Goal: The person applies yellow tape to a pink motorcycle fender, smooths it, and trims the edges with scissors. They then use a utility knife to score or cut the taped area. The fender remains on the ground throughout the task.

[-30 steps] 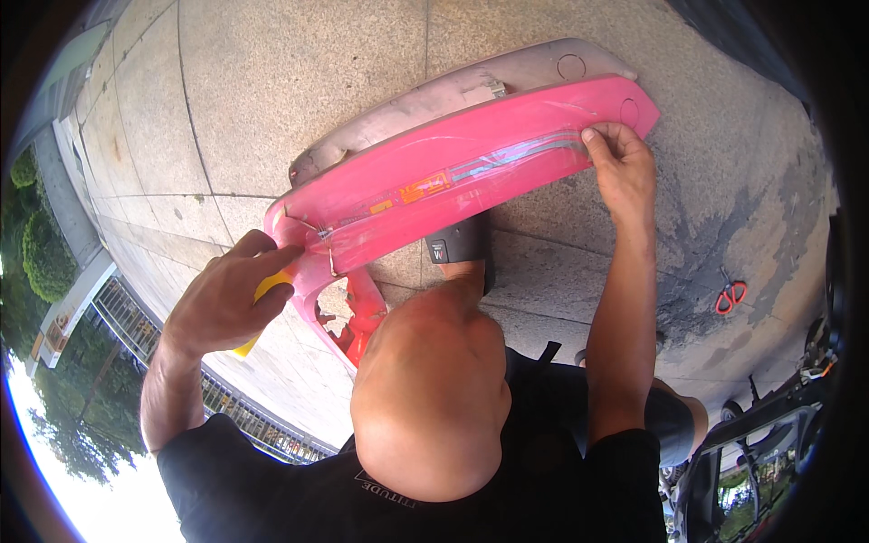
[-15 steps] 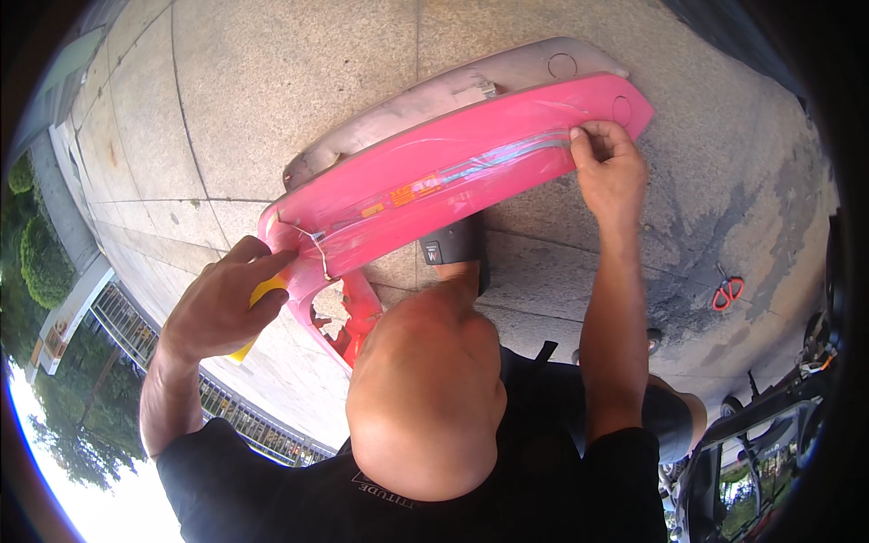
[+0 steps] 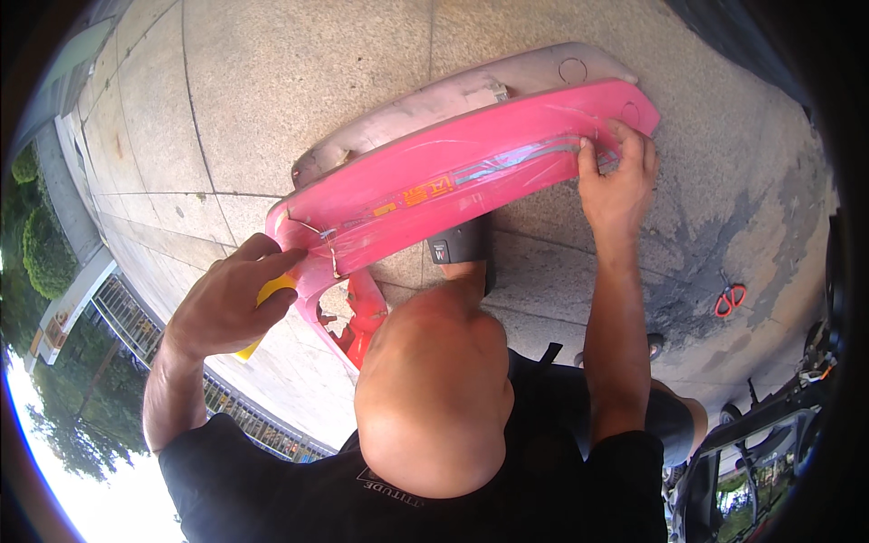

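A long pink plastic panel (image 3: 534, 113), which looks like scooter bodywork, lies across in front of me. It carries a silvery stripe with orange lettering, and a crack runs near its left end. My left hand (image 3: 237, 299) is closed around a flat yellow object (image 3: 258, 330), mostly hidden by the palm; its fingertips touch the panel's left end. At the right end my right hand (image 3: 620, 176) rests with thumb and fingers apart, the thumb tip at the end of the stripe. A broken red and pink part (image 3: 362, 303) extends below the panel's left end.
A faded, scuffed panel (image 3: 407, 104) lies just beyond the pink one. Orange-handled scissors (image 3: 730, 299) lie on the paving at right. My bent bare knee (image 3: 434, 398) and black shoe (image 3: 457, 246) are close below the panel. Dark vehicle parts (image 3: 751, 443) stand at lower right.
My right thumb and fingers have spread from a pinch at the stripe's end. The shine over the stripe has lessened. My left hand keeps its hold at the panel's left end.
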`<state>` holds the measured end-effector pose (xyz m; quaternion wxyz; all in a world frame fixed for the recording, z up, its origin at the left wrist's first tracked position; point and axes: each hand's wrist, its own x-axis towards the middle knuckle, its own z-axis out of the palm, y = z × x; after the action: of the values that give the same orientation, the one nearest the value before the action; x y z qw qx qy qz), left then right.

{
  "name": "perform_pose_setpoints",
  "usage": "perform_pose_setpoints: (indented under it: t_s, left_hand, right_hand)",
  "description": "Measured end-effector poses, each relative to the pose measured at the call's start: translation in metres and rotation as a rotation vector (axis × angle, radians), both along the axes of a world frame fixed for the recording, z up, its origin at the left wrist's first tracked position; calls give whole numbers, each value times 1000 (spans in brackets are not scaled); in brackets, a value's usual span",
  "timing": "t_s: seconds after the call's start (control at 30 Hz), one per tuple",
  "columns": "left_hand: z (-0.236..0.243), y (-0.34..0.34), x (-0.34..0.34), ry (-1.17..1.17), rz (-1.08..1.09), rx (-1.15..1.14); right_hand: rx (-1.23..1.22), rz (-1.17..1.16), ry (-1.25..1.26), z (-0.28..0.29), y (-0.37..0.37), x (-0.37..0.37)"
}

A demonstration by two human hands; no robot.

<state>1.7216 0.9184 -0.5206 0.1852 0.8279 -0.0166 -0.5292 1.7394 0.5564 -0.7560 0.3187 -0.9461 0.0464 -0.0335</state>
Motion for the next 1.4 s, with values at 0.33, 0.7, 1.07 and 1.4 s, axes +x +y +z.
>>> perform_pose_setpoints:
  t_s: [0.33, 0.7, 1.07, 1.4]
  left_hand:
    - [2, 0, -1, 2, 34, 4]
    - [5, 1, -3, 10, 35, 10]
    - [6, 8, -8, -20, 27, -16]
    - [5, 13, -8, -14, 36, -57]
  right_hand:
    - [125, 312, -48, 21, 31, -18]
    - [18, 573, -17, 33, 52, -49]
    - [24, 704, -21, 37, 73, -53]
    - [20, 737, -30, 36, 79, -58]
